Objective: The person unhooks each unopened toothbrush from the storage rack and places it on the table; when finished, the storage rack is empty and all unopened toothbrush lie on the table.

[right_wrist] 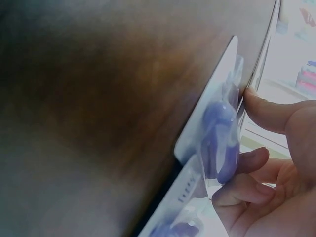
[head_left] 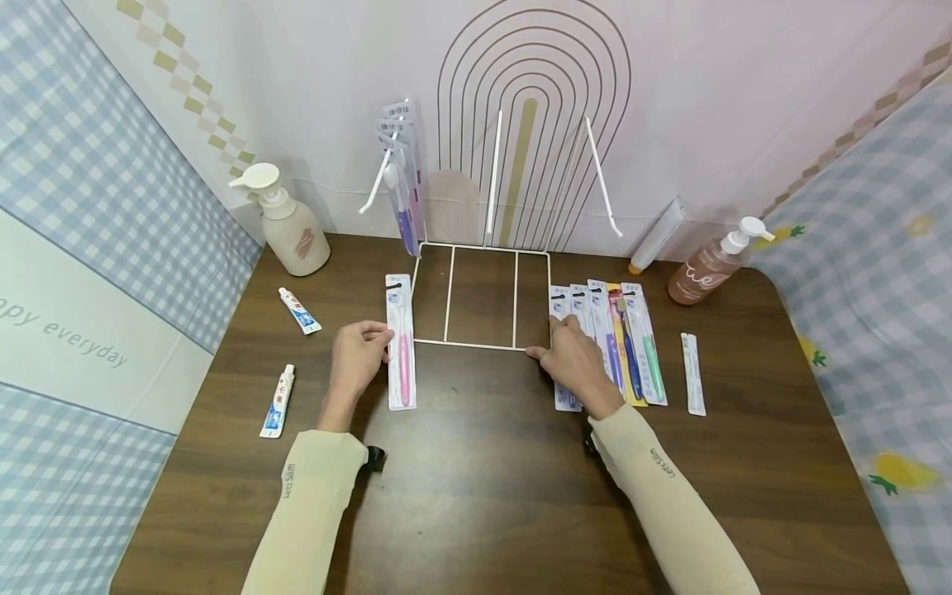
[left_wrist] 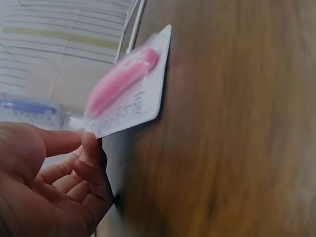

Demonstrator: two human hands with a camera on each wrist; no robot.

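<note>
My left hand [head_left: 360, 357] pinches the left edge of a packaged pink toothbrush [head_left: 404, 364] between thumb and fingers. In the left wrist view the pack's card tilts up from the brown tabletop. My right hand [head_left: 573, 357] is over the leftmost packaged purple toothbrush [right_wrist: 218, 143] in a row on the right. Its fingertips are at the pack's plastic, while the thumb stretches apart to the front corner of a white wire rack [head_left: 476, 344]. Beside that hand lie more packs, among them a dark blue toothbrush [head_left: 629, 351] and a green one [head_left: 653, 364].
Several toothbrush packs [head_left: 397, 136] hang on the rack's left hook; two other hooks [head_left: 494, 178] jut forward. Two toothpaste tubes [head_left: 278, 403] lie left. A cream pump bottle [head_left: 293, 235] and a pinkish pump bottle [head_left: 702, 271] stand at the back, and a slim white packet [head_left: 693, 376] lies right.
</note>
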